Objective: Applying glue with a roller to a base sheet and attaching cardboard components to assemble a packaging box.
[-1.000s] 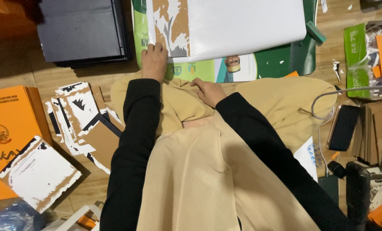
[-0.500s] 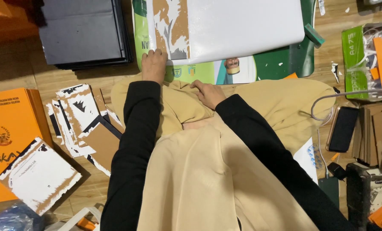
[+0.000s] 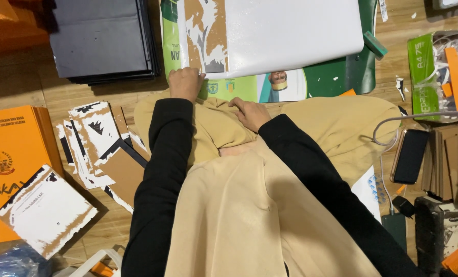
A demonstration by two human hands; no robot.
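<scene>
Almost nothing has moved since 1 second ago: the left hand (image 3: 185, 82) remains at the lower left corner of the big white sheet (image 3: 290, 33), and the right hand (image 3: 250, 112) remains on the beige cloth (image 3: 229, 205) over the person's lap. The left hand is bent, with its fingers pressing on the edge of the sheet where the white layer is torn and brown shows; I cannot tell if it pinches the edge or only presses it. The right hand lies flat and loose on the cloth, holding nothing. The 2 hands are near each other but apart. The sheet lies on a green mat (image 3: 342, 77) on the wooden floor (image 3: 44, 87), just in front of the knees. To the left lie torn card pieces (image 3: 93, 138), an orange folder (image 3: 13, 154) and a stack of black boards (image 3: 103, 38). To the right, a black phone (image 3: 409, 155) rests beside a white cable (image 3: 393, 120).
</scene>
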